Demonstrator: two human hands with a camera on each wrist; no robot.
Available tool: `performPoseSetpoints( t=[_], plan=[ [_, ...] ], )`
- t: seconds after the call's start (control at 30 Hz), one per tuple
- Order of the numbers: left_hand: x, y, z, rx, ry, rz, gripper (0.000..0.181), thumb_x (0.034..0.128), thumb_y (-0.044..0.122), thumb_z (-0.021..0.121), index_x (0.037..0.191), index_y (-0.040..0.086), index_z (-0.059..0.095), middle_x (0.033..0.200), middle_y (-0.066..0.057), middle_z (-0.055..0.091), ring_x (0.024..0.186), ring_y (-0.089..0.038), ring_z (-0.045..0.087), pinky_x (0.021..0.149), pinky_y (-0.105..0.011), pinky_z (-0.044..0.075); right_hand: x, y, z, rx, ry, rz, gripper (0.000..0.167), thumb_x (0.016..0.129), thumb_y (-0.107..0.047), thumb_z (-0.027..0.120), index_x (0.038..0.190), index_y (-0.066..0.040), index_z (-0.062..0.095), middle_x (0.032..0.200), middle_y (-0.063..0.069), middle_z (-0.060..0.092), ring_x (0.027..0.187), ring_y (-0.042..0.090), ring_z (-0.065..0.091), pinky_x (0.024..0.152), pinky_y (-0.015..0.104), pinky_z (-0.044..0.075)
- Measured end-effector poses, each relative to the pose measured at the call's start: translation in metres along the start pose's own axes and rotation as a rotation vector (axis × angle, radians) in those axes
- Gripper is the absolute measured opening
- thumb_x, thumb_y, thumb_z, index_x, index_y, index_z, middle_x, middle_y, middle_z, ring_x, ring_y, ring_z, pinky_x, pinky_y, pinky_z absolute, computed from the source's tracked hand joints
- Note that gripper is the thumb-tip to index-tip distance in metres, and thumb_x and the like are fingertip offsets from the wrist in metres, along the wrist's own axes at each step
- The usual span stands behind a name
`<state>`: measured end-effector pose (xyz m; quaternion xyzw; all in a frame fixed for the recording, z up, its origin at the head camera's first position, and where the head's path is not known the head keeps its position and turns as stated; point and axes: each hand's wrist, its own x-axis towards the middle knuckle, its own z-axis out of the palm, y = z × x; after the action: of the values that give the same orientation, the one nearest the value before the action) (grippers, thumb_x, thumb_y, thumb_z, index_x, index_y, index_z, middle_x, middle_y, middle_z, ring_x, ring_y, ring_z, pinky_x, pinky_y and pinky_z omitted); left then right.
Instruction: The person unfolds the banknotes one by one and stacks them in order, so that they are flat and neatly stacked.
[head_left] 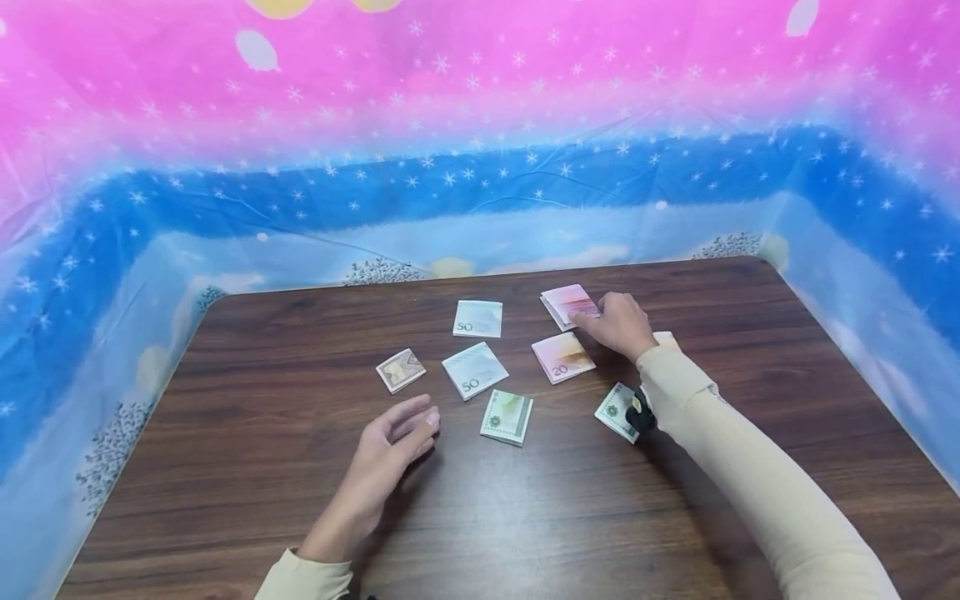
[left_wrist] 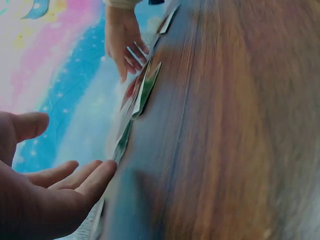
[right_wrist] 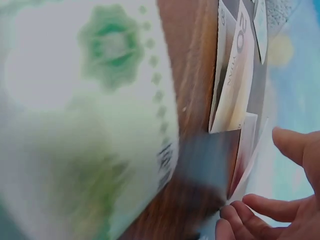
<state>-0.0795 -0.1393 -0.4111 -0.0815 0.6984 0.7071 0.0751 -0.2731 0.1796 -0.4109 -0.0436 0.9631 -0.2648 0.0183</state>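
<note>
So the right hand [head_left: 617,323] is way out toward the far side of the table [head_left: 247,467], right at the folded pink note [head_left: 567,302], which lies near the back edge. In the head view the thumb overlaps that note's near right corner. The right wrist view has the thumb and fingers spread apart beside it, no pinch going on, though I can't really tell if any fingertip actually touches the paper.

The left hand [head_left: 392,442] hangs over the table nearer the person, fingers loose and a bit bent, thumb off to the side, holding nothing. Closest to it are the small brown note [head_left: 401,371], just past the fingertips, and the middle green note [head_left: 507,417], off to the right.

Other folded money around: a pinkish 20 note [head_left: 563,358] just in front of the pink one, a back 50 note [head_left: 477,319], and a front 50 note [head_left: 476,371] sitting at an angle. The right green note [head_left: 615,408] is partly hidden by a black wrist piece [head_left: 641,413] under the cream right sleeve [head_left: 742,467].

Behind it all is a pink and blue snowflake backdrop [head_left: 487,179].
</note>
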Motion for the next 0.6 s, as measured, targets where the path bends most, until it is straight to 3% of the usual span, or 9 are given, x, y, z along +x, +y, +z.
performPoseSetpoints(
  t=[0.13, 0.3, 0.47, 0.6],
  plan=[
    [0.003, -0.002, 0.0, -0.152, -0.011, -0.049, 0.05, 0.1005, 0.01, 0.062, 0.144, -0.007, 0.045, 0.137, -0.028, 0.056, 0.122, -0.031, 0.06, 0.104, -0.034, 0.052, 0.008, -0.002, 0.004, 0.011, 0.013, 0.066, 0.048, 0.091, -0.036, 0.073, 0.061, -0.009, 0.046, 0.062, 0.002, 0.039, 0.063, 0.022, 0.039, 0.054, 0.033, 0.033],
    [0.004, -0.003, 0.0, -0.257, -0.042, -0.069, 0.05, 0.1018, 0.008, 0.059, 0.145, -0.01, 0.041, 0.14, -0.031, 0.053, 0.121, -0.03, 0.062, 0.103, -0.032, 0.052, 0.014, -0.004, 0.008, 0.022, 0.018, 0.152, 0.045, 0.086, -0.035, 0.078, 0.067, -0.007, 0.049, 0.071, 0.008, 0.047, 0.072, 0.027, 0.045, 0.06, 0.038, 0.042],
    [0.004, -0.005, 0.003, -0.299, -0.06, -0.095, 0.05, 0.1019, 0.011, 0.06, 0.144, -0.011, 0.042, 0.138, -0.03, 0.054, 0.119, -0.028, 0.064, 0.102, -0.032, 0.053, 0.018, -0.003, 0.01, 0.051, 0.018, 0.198, 0.036, 0.083, -0.03, 0.082, 0.082, 0.001, 0.064, 0.086, 0.016, 0.063, 0.084, 0.033, 0.055, 0.077, 0.048, 0.052],
    [0.005, -0.005, 0.005, -0.31, -0.07, -0.102, 0.05, 0.1005, 0.009, 0.062, 0.142, -0.011, 0.043, 0.137, -0.03, 0.056, 0.117, -0.029, 0.065, 0.101, -0.032, 0.054, 0.02, -0.003, 0.009, 0.095, 0.013, 0.216, 0.044, 0.081, -0.025, 0.082, 0.104, 0.009, 0.068, 0.106, 0.025, 0.068, 0.1, 0.04, 0.06, 0.094, 0.054, 0.051]
  ],
)
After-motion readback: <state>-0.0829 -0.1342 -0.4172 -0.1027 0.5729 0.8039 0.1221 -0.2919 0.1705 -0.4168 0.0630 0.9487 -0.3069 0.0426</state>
